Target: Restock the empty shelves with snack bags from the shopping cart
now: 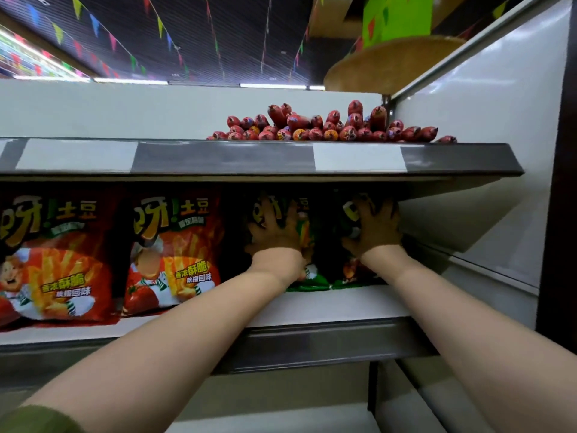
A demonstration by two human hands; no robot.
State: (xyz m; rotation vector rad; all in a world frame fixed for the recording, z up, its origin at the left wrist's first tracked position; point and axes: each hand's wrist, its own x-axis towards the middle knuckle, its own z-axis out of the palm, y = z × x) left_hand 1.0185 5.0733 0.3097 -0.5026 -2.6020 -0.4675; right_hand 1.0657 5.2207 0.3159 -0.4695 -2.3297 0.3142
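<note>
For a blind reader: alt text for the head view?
Left hand and right hand rest on green snack bags standing on a shelf, right of two red snack bags. Red sausages pile on the shelf above.

A red snack bag (53, 260) and a second red bag (175, 254) stand side by side on the white shelf (343, 303), left of middle. Right of them, back in the dark, stand a green bag (307, 235) and another green bag (346, 276).
</note>
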